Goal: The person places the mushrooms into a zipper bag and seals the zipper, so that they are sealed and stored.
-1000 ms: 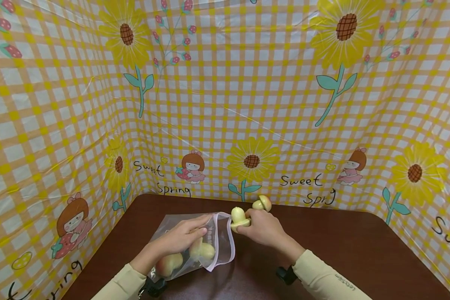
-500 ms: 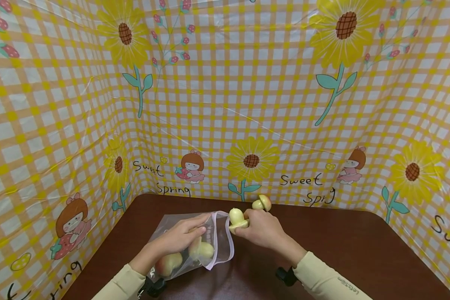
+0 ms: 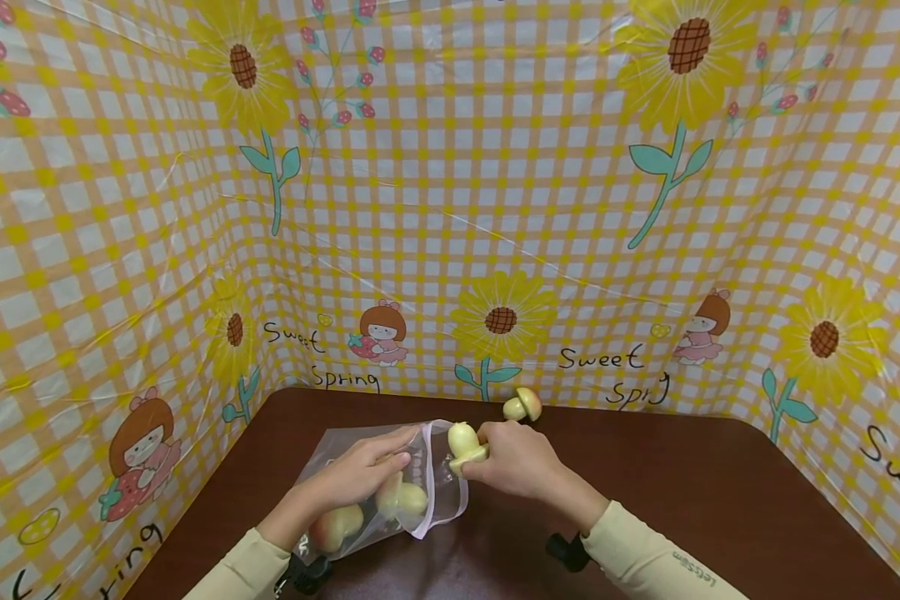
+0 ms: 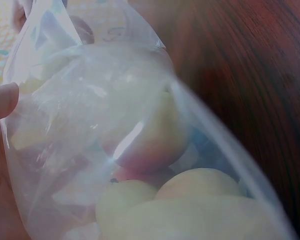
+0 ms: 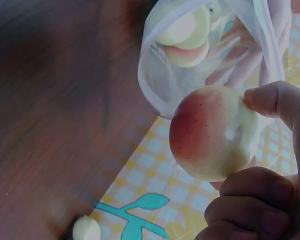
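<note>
One mushroom [image 3: 462,442] is pinched by the cap, stem up, between your right hand's [image 3: 521,461] thumb and fingers, right at the mouth of the clear bag [image 3: 430,479]; can't tell if it touches. Your left hand [image 3: 363,468] lies on the bag, fingers straight. At least two mushrooms show inside; another sits on the table [image 3: 645,492] by the backdrop [image 3: 435,208]. My take: lift the upper film so the mouth gapes, clear the rim with the cap's wide edge, release well inside. Caps could snag on the rim or those already in. Text: backdrop reads "Sweet Spring"; the right-hand print looks like "Sprg". Right sleeve [image 3: 637,542] lettering maybe "LetsSlim". Faint bag print unreadable.
</note>
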`<state>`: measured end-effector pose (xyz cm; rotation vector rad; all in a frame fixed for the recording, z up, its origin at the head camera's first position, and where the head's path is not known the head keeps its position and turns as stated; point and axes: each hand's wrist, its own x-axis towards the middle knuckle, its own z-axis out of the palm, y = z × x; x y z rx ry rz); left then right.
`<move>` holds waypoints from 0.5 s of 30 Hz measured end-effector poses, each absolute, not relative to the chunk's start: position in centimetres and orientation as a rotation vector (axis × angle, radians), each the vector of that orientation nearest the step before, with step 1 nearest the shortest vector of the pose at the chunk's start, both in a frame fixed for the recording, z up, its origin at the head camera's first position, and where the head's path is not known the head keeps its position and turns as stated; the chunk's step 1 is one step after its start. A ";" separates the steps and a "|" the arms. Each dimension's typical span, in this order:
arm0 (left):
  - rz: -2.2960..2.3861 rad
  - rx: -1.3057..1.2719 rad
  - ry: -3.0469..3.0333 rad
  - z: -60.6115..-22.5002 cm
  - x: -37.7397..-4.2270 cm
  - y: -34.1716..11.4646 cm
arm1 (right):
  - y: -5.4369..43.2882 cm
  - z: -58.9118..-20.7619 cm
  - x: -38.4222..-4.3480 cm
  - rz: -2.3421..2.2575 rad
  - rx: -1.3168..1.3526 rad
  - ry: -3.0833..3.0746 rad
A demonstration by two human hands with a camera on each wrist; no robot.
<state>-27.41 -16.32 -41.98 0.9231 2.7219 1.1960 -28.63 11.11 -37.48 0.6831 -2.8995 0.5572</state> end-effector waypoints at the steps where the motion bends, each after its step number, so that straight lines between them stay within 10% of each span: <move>1: 1.201 0.922 2.720 -42.0 -27.4 -16.3 | 11.0 -37.6 -28.6 0.561 0.697 -2.903; 15: 1.203 0.920 2.715 -42.0 -27.4 -16.1 | 9.1 -38.8 -28.8 0.543 0.871 -2.915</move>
